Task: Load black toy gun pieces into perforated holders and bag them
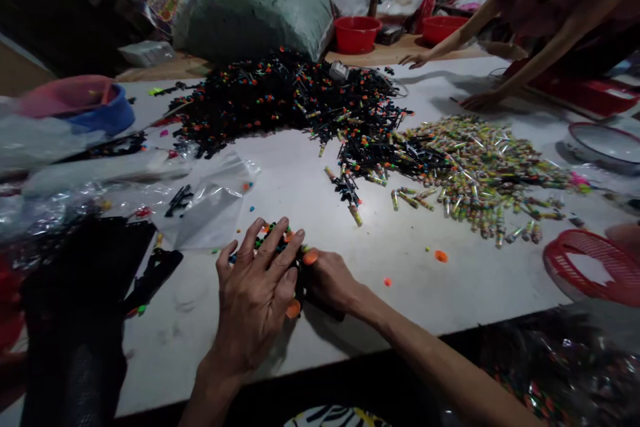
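Observation:
My left hand (255, 293) is laid over a bunch of small black plastic pieces with orange discs (293, 309) and green tips, its fingers slightly apart and curved round the far side. Against the same bunch, my right hand (330, 280) is closed on its right side, an orange disc showing at the thumb. Palms and fingers hide most of the bunch, so the exact shape of the pieces cannot be made out. Beyond my hands, a big heap of similar black pieces (260, 97) with coloured tips spreads over the white table (380, 327).
Right of the heap lies a pile of small clear tubes with yellowish contents (480, 167). A red basket (565, 267) stands at the right edge, clear plastic bags (210, 207) at left. A co-worker's hands (480, 101) rest on the far right tabletop. A large sack (250, 13) stands behind.

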Available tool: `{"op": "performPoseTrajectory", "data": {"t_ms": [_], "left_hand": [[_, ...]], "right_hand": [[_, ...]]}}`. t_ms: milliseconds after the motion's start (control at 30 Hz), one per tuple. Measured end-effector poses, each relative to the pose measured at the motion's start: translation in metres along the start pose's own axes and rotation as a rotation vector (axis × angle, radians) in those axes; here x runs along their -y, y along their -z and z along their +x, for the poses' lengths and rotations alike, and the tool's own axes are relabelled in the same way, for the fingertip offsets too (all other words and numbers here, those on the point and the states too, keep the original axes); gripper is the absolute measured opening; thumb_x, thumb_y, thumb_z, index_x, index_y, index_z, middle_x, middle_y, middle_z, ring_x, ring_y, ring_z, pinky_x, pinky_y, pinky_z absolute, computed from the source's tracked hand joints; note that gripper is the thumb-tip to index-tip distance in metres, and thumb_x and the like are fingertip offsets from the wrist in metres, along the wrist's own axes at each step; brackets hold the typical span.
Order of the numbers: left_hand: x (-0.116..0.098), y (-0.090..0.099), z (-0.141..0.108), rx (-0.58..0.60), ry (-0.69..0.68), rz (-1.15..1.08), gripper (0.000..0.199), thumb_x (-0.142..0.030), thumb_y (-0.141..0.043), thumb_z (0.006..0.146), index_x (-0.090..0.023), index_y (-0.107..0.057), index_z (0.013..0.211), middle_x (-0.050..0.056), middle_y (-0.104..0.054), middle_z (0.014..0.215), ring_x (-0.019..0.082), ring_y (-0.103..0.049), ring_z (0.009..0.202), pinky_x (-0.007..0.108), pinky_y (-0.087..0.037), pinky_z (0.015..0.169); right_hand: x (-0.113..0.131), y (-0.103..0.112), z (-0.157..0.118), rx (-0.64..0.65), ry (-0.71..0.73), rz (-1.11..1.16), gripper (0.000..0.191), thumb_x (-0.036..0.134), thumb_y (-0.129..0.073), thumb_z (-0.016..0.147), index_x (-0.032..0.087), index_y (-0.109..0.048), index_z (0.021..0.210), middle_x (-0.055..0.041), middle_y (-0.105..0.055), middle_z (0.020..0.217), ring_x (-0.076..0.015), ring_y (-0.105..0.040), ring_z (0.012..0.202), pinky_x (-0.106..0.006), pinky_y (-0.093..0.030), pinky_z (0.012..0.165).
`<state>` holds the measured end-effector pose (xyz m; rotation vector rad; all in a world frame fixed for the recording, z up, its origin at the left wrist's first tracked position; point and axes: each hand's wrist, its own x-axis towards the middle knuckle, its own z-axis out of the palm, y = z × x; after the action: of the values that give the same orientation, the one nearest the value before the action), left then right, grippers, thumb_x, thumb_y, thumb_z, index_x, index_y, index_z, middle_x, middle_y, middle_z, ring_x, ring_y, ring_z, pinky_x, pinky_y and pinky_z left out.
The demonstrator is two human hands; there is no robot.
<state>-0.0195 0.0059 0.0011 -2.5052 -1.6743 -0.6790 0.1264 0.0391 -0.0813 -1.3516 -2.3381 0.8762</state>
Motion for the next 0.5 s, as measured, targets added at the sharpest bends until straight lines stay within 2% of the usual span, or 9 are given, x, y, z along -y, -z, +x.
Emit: {"op": "performPoseTrajectory", "data": {"t_ms": [67, 167, 233, 300, 367, 433, 500], "left_hand": [[0.001, 0.000, 0.000, 0.012, -0.009, 0.024, 0.045, -0.026, -0.035, 0.088, -0.031, -0.037, 0.133, 0.001, -0.037, 0.142, 0.027, -0.025, 0.133, 0.049, -0.020, 0.099], [0.003, 0.001, 0.001, 0.037, -0.030, 0.050, 0.044, -0.026, -0.035, 0.089, -0.033, -0.038, 0.132, -0.001, -0.035, 0.143, 0.027, -0.025, 0.133, 0.049, -0.020, 0.098], [0.004, 0.000, 0.002, 0.032, -0.034, 0.052, 0.043, -0.026, -0.034, 0.089, -0.033, -0.040, 0.131, -0.001, -0.035, 0.143, 0.027, -0.024, 0.133, 0.049, -0.021, 0.097], [0.004, 0.000, 0.001, 0.017, -0.031, 0.052, 0.042, -0.025, -0.033, 0.089, -0.032, -0.041, 0.130, 0.000, -0.036, 0.142, 0.026, -0.024, 0.134, 0.049, -0.022, 0.097], [0.004, 0.000, 0.001, 0.010, -0.023, 0.052, 0.042, -0.024, -0.033, 0.089, -0.032, -0.043, 0.129, 0.000, -0.037, 0.142, 0.026, -0.024, 0.134, 0.049, -0.023, 0.097], [0.003, 0.000, 0.001, 0.016, -0.020, 0.052, 0.041, -0.023, -0.033, 0.090, -0.032, -0.043, 0.129, 0.000, -0.037, 0.142, 0.026, -0.024, 0.134, 0.049, -0.024, 0.097], [0.003, 0.000, 0.001, 0.021, -0.020, 0.049, 0.041, -0.024, -0.033, 0.090, -0.032, -0.043, 0.128, 0.000, -0.037, 0.142, 0.026, -0.024, 0.133, 0.050, -0.024, 0.097]], "right_hand": [[0.003, 0.005, 0.001, 0.045, 0.022, -0.096, 0.026, 0.015, -0.047, 0.077, 0.016, -0.058, 0.100, -0.0087, -0.063, 0.093, -0.0176, -0.058, 0.072, -0.026, -0.037, 0.059], [-0.014, 0.025, 0.014, 0.217, -0.016, -0.011, 0.024, 0.025, -0.059, 0.073, 0.019, -0.061, 0.096, -0.0035, -0.065, 0.090, -0.0158, -0.059, 0.074, -0.023, -0.039, 0.060], [-0.038, 0.049, 0.028, 0.141, -0.185, -0.019, 0.028, 0.031, -0.064, 0.071, 0.019, -0.062, 0.096, -0.0032, -0.065, 0.092, -0.0159, -0.059, 0.079, -0.022, -0.040, 0.063], [-0.066, 0.075, 0.042, -0.071, -0.439, -0.138, 0.026, 0.030, -0.061, 0.073, 0.016, -0.062, 0.095, -0.0094, -0.063, 0.098, -0.0200, -0.059, 0.086, -0.025, -0.040, 0.066], [-0.088, 0.094, 0.050, -0.140, -0.581, -0.193, 0.020, 0.027, -0.061, 0.071, 0.012, -0.063, 0.083, -0.0144, -0.063, 0.091, -0.0247, -0.059, 0.085, -0.028, -0.040, 0.064], [-0.100, 0.100, 0.050, -0.099, -0.582, -0.146, 0.013, 0.024, -0.062, 0.066, 0.011, -0.062, 0.071, -0.0121, -0.063, 0.076, -0.0238, -0.060, 0.075, -0.027, -0.038, 0.058], [-0.101, 0.094, 0.040, -0.075, -0.548, -0.081, 0.010, 0.022, -0.061, 0.067, 0.013, -0.060, 0.069, -0.0057, -0.061, 0.066, -0.0180, -0.058, 0.066, -0.023, -0.037, 0.053]]}}
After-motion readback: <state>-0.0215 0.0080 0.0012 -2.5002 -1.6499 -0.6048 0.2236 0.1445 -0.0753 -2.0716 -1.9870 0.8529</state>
